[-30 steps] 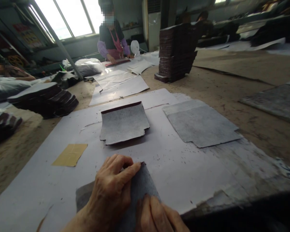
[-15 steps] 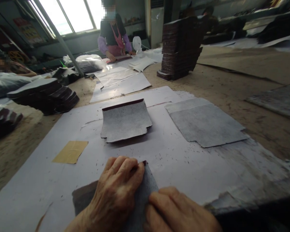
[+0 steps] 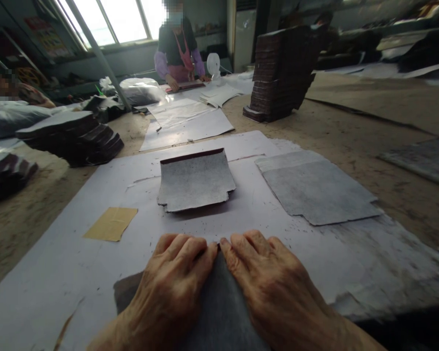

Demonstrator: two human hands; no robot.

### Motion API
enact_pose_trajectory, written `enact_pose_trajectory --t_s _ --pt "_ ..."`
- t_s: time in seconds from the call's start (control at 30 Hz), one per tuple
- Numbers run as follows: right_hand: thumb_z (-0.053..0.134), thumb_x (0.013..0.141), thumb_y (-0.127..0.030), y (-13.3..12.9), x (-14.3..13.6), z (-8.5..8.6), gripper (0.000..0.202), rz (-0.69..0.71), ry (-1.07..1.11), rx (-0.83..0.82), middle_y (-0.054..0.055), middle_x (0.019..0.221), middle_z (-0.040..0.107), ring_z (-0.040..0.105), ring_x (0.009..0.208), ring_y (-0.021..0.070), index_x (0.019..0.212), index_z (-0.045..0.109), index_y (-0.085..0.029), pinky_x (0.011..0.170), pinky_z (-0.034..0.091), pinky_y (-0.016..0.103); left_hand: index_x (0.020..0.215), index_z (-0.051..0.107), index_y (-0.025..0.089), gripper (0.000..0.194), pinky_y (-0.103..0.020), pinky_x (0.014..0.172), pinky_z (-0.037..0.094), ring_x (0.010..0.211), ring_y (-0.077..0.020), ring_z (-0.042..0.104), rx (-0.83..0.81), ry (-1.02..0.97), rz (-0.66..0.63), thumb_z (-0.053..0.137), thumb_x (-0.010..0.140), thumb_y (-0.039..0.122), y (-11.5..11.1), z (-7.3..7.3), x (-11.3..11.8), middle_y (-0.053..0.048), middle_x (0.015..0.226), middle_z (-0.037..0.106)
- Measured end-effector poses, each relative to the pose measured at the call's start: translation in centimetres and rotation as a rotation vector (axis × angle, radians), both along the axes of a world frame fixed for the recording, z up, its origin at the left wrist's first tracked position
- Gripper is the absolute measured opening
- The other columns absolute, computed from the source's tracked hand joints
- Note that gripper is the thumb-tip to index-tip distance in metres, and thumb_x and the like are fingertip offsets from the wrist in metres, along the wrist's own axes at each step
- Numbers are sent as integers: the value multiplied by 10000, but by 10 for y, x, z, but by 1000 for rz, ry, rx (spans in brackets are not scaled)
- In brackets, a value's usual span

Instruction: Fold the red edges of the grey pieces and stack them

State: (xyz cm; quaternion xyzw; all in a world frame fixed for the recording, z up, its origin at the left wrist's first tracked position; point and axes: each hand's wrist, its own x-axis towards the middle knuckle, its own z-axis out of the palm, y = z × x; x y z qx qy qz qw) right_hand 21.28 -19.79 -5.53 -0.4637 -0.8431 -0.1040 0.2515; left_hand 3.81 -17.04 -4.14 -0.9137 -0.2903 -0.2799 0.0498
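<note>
Low in the middle of the view, a grey-backed piece point(image 3: 225, 302) lies on white paper, its left corner showing beyond my left hand. My left hand point(image 3: 173, 278) is closed on the piece's far edge, with curled fingers. My right hand point(image 3: 267, 273) grips the same edge just to the right, the two thumbs nearly touching at a small dark red fold. Beyond them sits a curled grey piece point(image 3: 195, 180) with a dark red folded far edge. A flat grey piece point(image 3: 318, 187) rests to its right.
A tan paper square point(image 3: 111, 224) lies at the left. Dark stacks stand at the left point(image 3: 73, 139) and farther back point(image 3: 280, 73). Across the table, a person in a pink apron point(image 3: 183, 61) works near a small white fan point(image 3: 213, 66). Another person sits at the far left.
My right hand has moved up from the piece's right side to its far edge, beside my left thumb. My left hand has kept its grip. The view has shifted slightly.
</note>
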Motion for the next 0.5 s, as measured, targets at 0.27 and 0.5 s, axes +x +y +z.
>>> enact_pose_trajectory --t_s 0.27,0.5 --pt "337 754 -6 0 -2 -2 395 -6 -101 86 118 982 587 502 874 239 1061 581 -59 712 417 376 1060 547 77 330 -278 725 452 834 -150 471 -38 -26 -5 417 787 -55 -5 -2 -30 -80 900 512" --pt "329 779 -14 0 -4 1 375 87 -125 93 143 1082 563 468 1004 252 1057 580 -8 858 403 407 1022 562 78 292 -297 662 437 768 -159 465 -10 -18 -26 385 810 -17 -2 -5 -26 -85 847 522"
